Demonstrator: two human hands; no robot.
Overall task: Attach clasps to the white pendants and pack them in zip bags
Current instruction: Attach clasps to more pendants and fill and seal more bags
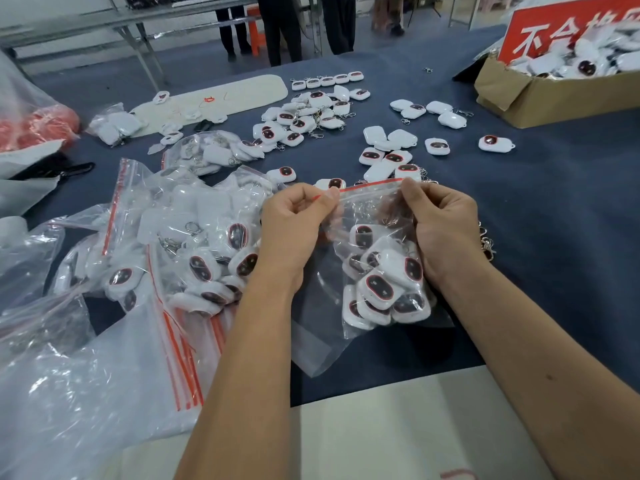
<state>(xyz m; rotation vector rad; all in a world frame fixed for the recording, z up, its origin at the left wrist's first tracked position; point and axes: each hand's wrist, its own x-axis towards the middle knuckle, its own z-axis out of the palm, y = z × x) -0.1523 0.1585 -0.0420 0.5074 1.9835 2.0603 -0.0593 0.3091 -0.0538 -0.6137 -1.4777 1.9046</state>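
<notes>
- Left hand and right hand pinching the red strip of the zip bag, lifted just above the bench.
- White pendants settled low inside the zip bag.
- Best to press the strip shut end to end, no chain trapped.

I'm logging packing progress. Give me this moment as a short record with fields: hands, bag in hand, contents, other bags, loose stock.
left hand: pinches the zip bag's red seal at its left end
right hand: grips the seal's right end
zip bag: held above the table, several pendants inside
filled bags: piled to the left
loose pendants: scattered on the blue table
box: far right, holds more
</notes>
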